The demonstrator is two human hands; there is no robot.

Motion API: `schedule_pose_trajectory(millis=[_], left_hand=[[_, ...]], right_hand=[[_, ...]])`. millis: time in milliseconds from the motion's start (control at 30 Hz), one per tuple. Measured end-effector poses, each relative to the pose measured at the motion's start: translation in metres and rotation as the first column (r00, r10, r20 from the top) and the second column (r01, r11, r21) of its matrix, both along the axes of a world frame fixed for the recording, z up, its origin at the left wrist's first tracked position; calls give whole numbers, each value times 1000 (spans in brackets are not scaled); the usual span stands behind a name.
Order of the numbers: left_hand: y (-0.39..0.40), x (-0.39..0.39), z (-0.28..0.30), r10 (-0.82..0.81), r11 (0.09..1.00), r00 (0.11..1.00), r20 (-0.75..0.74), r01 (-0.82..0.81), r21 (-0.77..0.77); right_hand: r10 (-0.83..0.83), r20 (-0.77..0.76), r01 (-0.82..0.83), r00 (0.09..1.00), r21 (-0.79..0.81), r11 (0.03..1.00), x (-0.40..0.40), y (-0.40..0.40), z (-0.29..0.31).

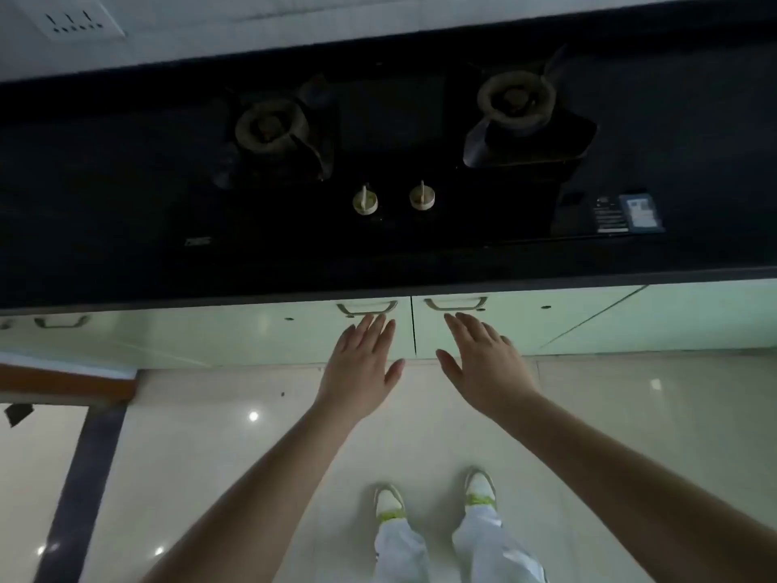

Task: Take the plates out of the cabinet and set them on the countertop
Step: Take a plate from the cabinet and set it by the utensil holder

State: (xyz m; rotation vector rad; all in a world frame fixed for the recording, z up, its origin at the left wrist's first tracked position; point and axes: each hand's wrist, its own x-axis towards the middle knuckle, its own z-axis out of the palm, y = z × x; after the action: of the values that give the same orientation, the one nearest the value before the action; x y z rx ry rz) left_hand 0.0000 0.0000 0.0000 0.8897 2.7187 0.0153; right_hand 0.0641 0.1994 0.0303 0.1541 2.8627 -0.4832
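Both hands flat, fingers straight: left hand (360,363) below left cabinet handle (366,308), right hand (483,363) below right handle (456,304).

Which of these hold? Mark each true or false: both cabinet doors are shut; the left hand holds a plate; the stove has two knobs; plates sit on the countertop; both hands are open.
1. Both cabinet doors are shut. True.
2. The left hand holds a plate. False: it is empty, fingers straight, just below the left handle.
3. The stove has two knobs. True.
4. Plates sit on the countertop. False: no plate is in view.
5. Both hands are open. True: the right hand is flat too.
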Motion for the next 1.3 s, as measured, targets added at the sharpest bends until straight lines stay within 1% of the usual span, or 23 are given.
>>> schedule_pose_trajectory(millis=[67,267,333,433,533,633,700,867,967,1067,1133,1200,1300], left_hand=[[3,-16,-15,41,999,999,31,-41,-2],[7,-41,-47,59,997,994,93,-54,-46],[8,-46,-50,70,998,993,93,-69,-11],[14,-52,-51,119,987,986,120,-130,93],[20,-57,-50,208,962,968,143,-229,151],[18,-53,-50,256,938,952,169,-287,196],[14,-48,-49,286,918,936,205,-329,222],[5,-30,-47,315,891,915,251,-376,255],[-2,-19,-46,329,879,902,279,-400,258],[-15,-1,-46,296,905,922,250,-354,235],[-30,16,-45,270,919,933,236,-323,227],[-45,34,-43,259,928,938,233,-308,208],[-67,56,-37,254,954,941,224,-282,104]], right_hand=[[-58,17,59,998,-22,998,-17,-3,-15],[-85,81,78,993,76,994,-51,-9,-51],[-90,100,79,991,109,991,-58,-12,-59],[-109,120,96,987,114,989,-66,-19,-68],[-184,134,179,974,51,983,-77,-17,-72],[-245,119,245,962,14,969,-77,-17,-73],[-242,129,241,962,20,970,-72,-18,-73],[-202,149,194,968,68,979,-54,-19,-69],[-202,152,193,967,77,978,-34,-23,-66],[-195,154,180,969,103,978,-6,-26,-63],[-172,177,153,969,116,981,16,-28,-60],[-180,216,159,960,111,981,37,-29,-55],[-227,286,192,931,145,971,68,-32,-46]])
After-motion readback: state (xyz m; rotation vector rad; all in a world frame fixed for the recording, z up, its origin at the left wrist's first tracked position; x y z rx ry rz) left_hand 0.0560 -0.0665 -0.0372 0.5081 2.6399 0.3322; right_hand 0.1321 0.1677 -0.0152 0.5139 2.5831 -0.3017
